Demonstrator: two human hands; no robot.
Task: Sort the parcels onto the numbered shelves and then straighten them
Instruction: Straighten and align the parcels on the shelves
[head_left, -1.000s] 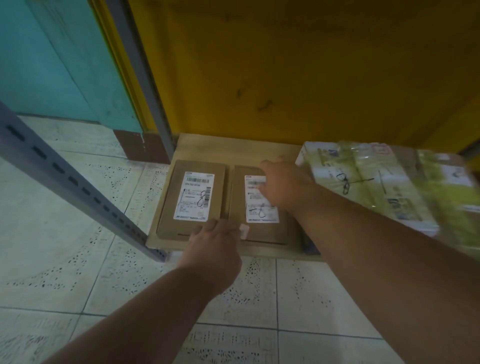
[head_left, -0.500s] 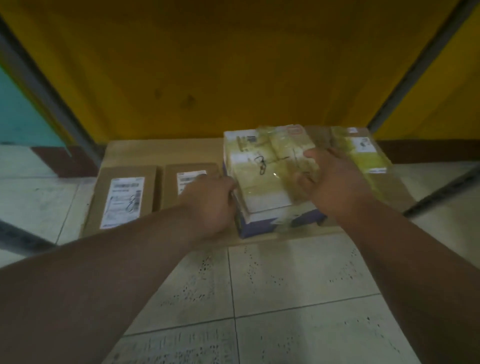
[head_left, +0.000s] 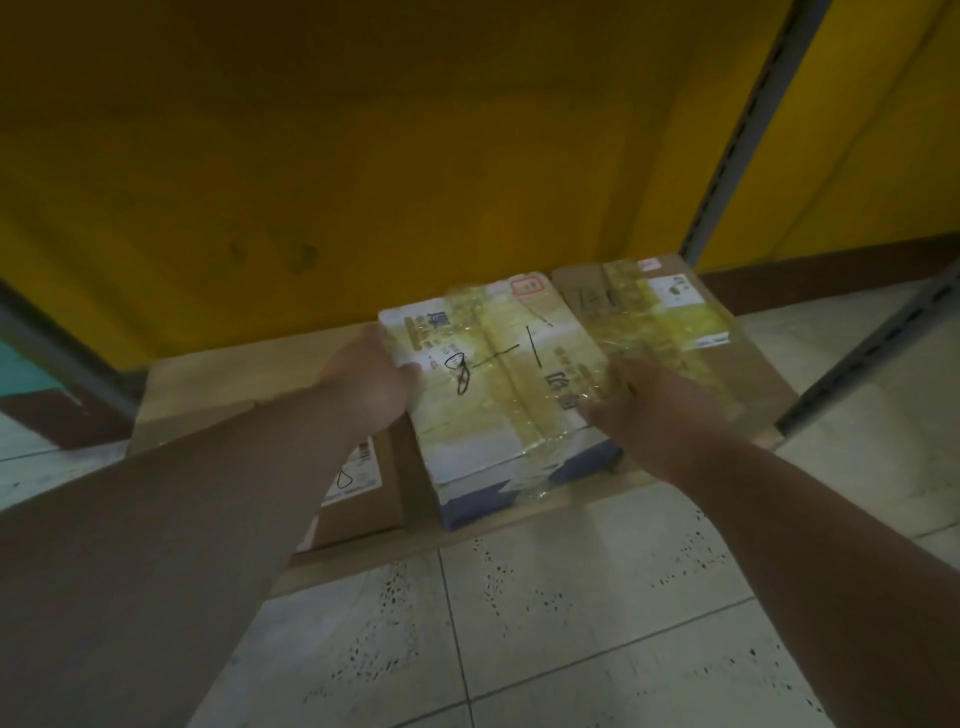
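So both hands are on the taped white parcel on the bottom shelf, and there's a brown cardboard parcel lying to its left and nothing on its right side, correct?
Not quite. The head view shows the left hand and right hand on the taped white parcel, with a brown cardboard parcel to its left, but the right side is not bare: another taped brown parcel lies there.

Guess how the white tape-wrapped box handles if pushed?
The white tape-wrapped box is probably stiff: its edges stay square between the left hand and right hand. Glossy tape suggests slippery grip. Lying flat, it should slide, not tip.
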